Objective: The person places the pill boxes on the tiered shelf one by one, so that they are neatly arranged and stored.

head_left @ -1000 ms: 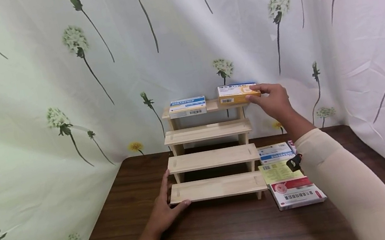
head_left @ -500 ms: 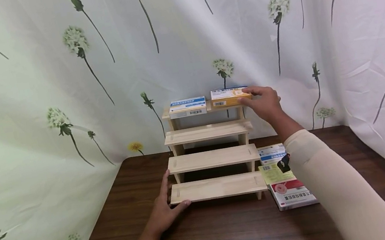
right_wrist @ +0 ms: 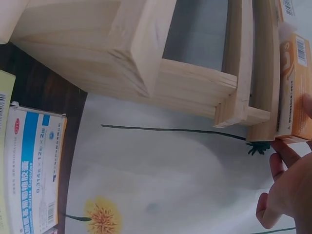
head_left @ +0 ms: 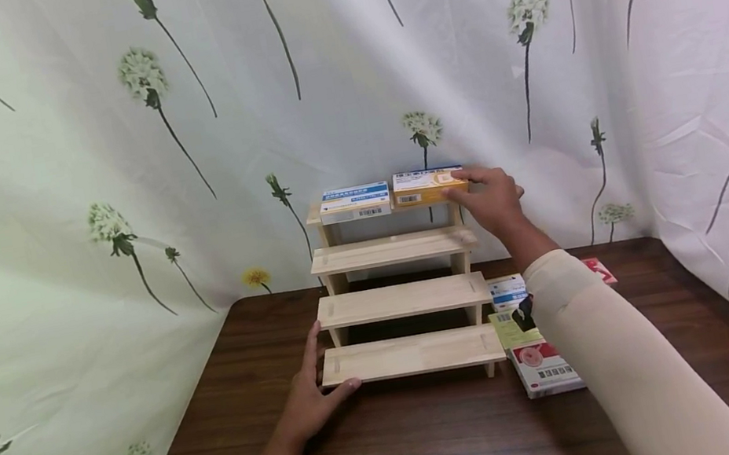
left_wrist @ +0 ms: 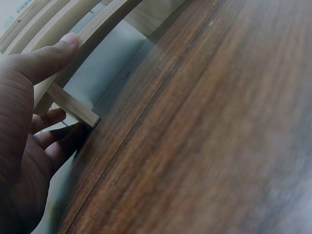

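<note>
Our right hand pinches the orange medicine box, now shifted left along the top tier, seemingly almost paired with the blue-and-white box left of that hand; our left hand, thumb outstretched, touches the bottom step.

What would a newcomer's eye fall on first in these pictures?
First, the pale wooden four-step rack on the dark wooden table. Next, the orange-and-white cardboard box on the top step, pinched by the person's right hand, beside a blue-and-white cardboard box. The left hand touches the rack's lower left end.
</note>
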`<state>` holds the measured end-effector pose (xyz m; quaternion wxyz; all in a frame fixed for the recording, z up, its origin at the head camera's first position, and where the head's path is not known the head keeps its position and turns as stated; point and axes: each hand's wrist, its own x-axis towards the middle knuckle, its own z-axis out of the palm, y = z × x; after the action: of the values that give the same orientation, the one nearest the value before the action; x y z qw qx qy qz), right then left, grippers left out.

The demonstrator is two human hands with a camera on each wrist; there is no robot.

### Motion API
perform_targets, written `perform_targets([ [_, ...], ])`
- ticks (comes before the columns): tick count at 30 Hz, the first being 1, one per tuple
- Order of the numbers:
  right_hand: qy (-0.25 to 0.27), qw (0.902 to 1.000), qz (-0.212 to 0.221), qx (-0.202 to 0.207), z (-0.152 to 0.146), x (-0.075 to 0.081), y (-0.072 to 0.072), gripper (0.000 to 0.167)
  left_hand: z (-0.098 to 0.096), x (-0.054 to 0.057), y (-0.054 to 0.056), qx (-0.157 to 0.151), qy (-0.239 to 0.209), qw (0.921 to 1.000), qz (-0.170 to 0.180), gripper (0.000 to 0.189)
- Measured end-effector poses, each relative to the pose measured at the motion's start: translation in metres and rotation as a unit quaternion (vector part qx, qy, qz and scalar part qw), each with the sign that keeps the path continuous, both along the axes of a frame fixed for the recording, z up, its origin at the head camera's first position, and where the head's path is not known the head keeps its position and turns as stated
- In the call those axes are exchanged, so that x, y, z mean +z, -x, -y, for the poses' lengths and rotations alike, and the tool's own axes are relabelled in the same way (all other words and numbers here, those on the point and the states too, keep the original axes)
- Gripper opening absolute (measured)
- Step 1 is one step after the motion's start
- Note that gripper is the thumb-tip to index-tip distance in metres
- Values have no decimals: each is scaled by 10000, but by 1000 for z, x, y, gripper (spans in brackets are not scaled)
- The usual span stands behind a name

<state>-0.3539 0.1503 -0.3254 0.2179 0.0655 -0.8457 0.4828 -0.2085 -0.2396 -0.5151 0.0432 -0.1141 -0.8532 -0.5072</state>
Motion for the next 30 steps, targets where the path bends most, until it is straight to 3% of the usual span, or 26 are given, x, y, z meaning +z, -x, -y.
perform_targets([
  [16,-222,9997,38,-126,1,-6,1,57,0,1,0,4,35,10000,49,118],
  [30,27,9999,-7,-138,-10,-9,-5,67,0,1,1,31,52,9999,88,118],
])
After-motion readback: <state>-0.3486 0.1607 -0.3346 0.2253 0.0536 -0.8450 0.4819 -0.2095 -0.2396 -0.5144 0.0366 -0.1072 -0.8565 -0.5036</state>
